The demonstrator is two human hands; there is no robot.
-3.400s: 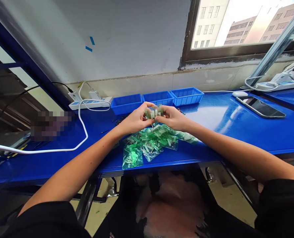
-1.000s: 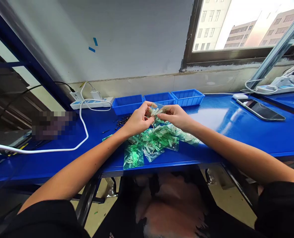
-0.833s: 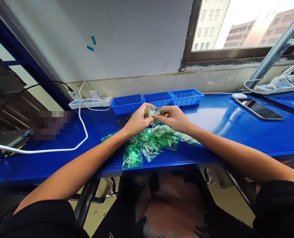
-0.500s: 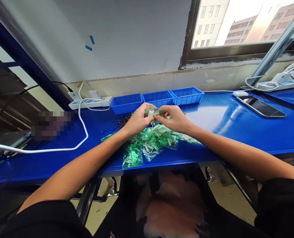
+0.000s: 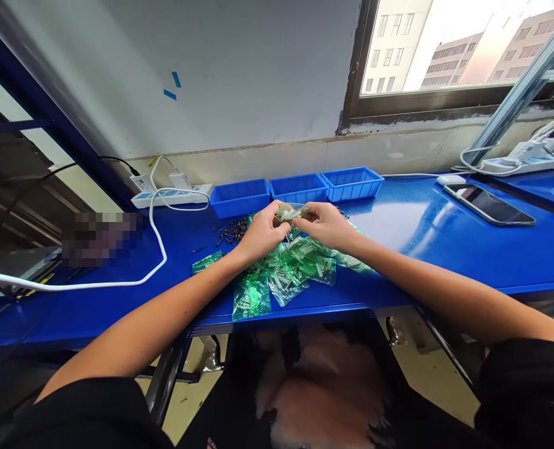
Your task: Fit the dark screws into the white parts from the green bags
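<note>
A small clear green bag (image 5: 290, 214) with white pieces inside is held between both hands above the table. My left hand (image 5: 264, 232) grips its left side, thumb in front. Its right side is pinched by my right hand (image 5: 327, 226). Below them lies a pile of green plastic bags (image 5: 300, 259) holding white plugs and screws; one bag (image 5: 251, 296) lies at the table's front edge. Dark screws (image 5: 233, 231) are heaped just left of my left hand, partly hidden behind it.
Three blue bins (image 5: 298, 186) line up behind the hands on the blue table (image 5: 445, 249). At the right rests a phone (image 5: 490, 204). A power strip (image 5: 171, 196) stands at the back left, its white cable (image 5: 158, 234) looping across the table's left part.
Both hands still hold the small bag at nearly the same place. The bag looks slightly more bunched between the fingers. The whole view has shifted a little.
</note>
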